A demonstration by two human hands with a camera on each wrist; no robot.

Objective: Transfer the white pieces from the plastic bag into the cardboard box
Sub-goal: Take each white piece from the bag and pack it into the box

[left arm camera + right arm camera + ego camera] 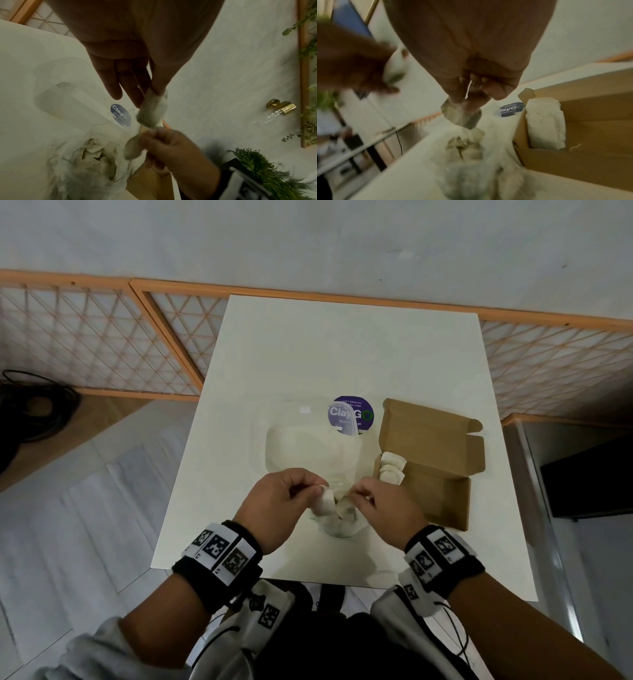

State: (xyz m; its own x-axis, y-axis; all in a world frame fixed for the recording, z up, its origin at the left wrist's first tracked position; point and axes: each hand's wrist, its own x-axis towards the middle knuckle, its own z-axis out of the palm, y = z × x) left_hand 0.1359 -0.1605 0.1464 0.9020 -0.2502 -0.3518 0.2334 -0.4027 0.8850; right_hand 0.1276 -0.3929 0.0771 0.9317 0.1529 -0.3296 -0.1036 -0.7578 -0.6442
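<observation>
A clear plastic bag (342,525) with white pieces inside sits near the table's front edge, between my hands. My left hand (291,491) pinches one white piece (325,501) just above the bag's mouth; the left wrist view shows that piece (152,112) hanging from thumb and finger. My right hand (373,501) pinches another white piece (462,117) over the bag (471,162). The open cardboard box (442,470) lies right of the bag, with several white pieces (390,467) lined along its left wall.
A clear plastic lid or tray (308,440) lies behind the bag, partly over a purple round sticker (352,414). The white table (342,354) ends close to my body. A wooden lattice fence (102,337) stands behind it.
</observation>
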